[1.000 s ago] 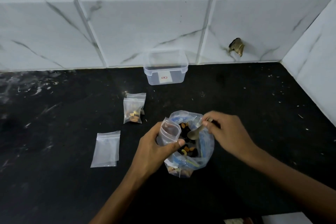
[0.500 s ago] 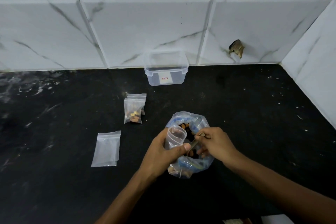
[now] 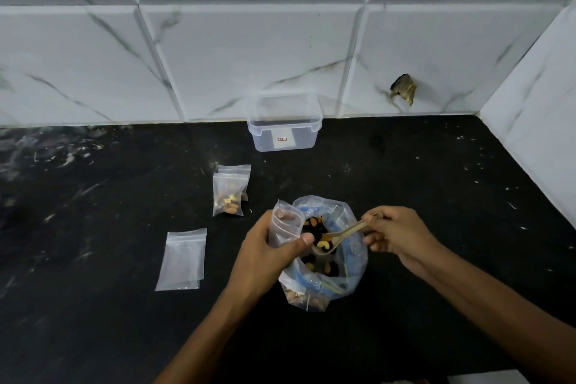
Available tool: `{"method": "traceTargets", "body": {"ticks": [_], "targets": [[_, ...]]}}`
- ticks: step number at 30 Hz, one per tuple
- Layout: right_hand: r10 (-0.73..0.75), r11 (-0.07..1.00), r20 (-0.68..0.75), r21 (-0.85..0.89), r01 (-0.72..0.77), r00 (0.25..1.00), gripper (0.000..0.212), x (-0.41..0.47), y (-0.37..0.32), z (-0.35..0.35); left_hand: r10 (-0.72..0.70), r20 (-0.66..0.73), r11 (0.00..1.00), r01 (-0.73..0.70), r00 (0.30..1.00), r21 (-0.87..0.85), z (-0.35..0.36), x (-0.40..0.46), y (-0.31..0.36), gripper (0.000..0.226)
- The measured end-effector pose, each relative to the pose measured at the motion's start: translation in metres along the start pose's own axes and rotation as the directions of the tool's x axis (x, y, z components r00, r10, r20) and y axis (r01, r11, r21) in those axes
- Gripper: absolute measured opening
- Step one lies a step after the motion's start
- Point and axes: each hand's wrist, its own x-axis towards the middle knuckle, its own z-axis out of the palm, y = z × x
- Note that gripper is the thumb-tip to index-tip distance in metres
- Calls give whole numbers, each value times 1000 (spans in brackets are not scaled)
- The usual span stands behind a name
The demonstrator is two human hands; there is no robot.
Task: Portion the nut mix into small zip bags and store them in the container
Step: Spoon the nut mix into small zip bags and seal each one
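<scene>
The scene is dim, with soft, even light and no hard shadows. The white marble-veined wall tiles [image 3: 249,50] look grey-blue and catch most of the light, while the black speckled stone countertop [image 3: 93,305] swallows detail and shows only faint sheen at its left edge. Wide-angle distortion bends the tile joints near the borders. Fine texture looks smeared and slightly soft throughout.

The clear plastic container [image 3: 284,131] at twelve o'clock bears a white label with a red mark, too small to read.
</scene>
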Motion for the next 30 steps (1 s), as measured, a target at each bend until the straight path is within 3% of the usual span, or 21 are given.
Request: {"method": "traceTargets", "body": {"ticks": [5,11,14,17,20,23,27,28,30], "targets": [[-9,992,-46,129,15,999,16,-8,-23,-20,89,-32,987,-84,995,138,0,6,3,42],[-176,956,-40,232,181,984,16,-28,-66,-34,160,-39,962,-147,986,229,10,18,8,49],[-273,946,-29,171,274,962,15,-42,-81,-26,194,-11,939,-182,981,292,16,25,11,59],[-424,905,-42,-42,423,904,13,-55,-84,-9,208,-13,935,-195,978,297,22,29,13,62],[-637,721,19,-340,604,771,10,-62,-77,9,223,-25,944,-209,975,254,27,29,19,44],[-760,523,140,-449,725,635,12,-67,-65,25,233,-36,959,-223,972,177,29,27,25,37],[-811,136,422,-539,831,406,28,-66,-55,31,238,-19,966,-235,971,104,27,27,26,25],[-813,71,452,-548,833,367,30,-65,-55,29,240,-23,968,-237,971,85,27,27,26,27],[-829,61,440,-544,837,346,30,-62,-56,25,249,-33,967,-247,968,67,27,27,26,40]]}}
